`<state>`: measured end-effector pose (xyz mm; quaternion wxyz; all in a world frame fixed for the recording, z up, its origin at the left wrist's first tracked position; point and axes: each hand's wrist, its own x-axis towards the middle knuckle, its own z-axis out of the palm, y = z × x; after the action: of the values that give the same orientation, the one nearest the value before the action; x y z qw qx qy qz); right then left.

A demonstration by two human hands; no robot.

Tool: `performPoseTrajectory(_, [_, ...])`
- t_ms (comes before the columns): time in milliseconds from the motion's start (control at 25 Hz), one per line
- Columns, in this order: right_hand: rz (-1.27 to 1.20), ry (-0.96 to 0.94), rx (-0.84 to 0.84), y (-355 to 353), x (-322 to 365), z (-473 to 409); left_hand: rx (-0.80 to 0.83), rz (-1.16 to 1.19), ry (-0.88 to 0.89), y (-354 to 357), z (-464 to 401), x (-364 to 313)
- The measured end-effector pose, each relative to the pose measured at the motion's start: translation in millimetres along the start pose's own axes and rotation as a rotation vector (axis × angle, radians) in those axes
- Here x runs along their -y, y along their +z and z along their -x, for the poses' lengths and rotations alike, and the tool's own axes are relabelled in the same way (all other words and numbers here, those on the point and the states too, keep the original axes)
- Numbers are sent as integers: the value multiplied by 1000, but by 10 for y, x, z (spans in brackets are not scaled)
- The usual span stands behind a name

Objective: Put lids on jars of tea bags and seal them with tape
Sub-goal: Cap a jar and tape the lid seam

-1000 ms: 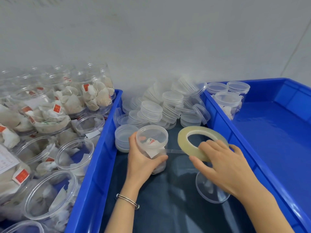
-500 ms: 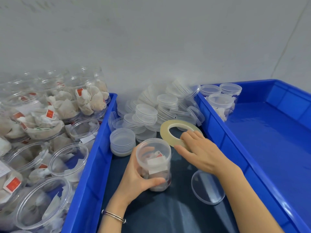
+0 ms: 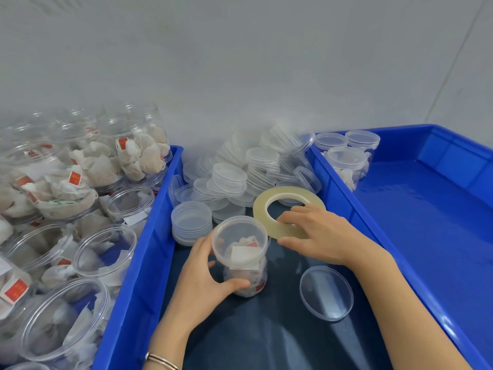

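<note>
The left hand (image 3: 206,279) wraps its fingers and thumb around a small clear plastic jar of tea bags (image 3: 242,259), lidded and upright on the dark surface between two blue plastic bins. Just right of the jar, the right hand (image 3: 317,233) holds a wide translucent yellowish roll of tape (image 3: 285,206), fingers over its near rim. A loose clear round lid (image 3: 326,292) lies near right. Stacked clear lids (image 3: 234,177) sit farther back. The left blue bin (image 3: 149,252) holds open jars of tea bags (image 3: 88,182).

Left hand (image 3: 206,276) curled, right hand (image 3: 317,233) too (fingers bent)
</note>
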<state>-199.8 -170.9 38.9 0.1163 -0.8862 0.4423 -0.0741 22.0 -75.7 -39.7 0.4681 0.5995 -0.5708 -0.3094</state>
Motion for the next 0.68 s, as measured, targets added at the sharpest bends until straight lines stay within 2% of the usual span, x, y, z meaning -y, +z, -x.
performPoseTrajectory(160, [-43, 18, -17, -13, 20, 38, -6, 63, -67, 133, 91, -135])
performPoseTrajectory(320, [14, 32, -48, 34, 5, 55, -306, 68, -77, 506, 62, -299])
performPoseTrajectory(400, [29, 31, -87, 44, -28, 60, -366, 69, -66, 505, -32, -311])
performPoseTrajectory(680, [22, 58, -277, 64, -169, 63, -200, 139, -26, 59, -196, -86])
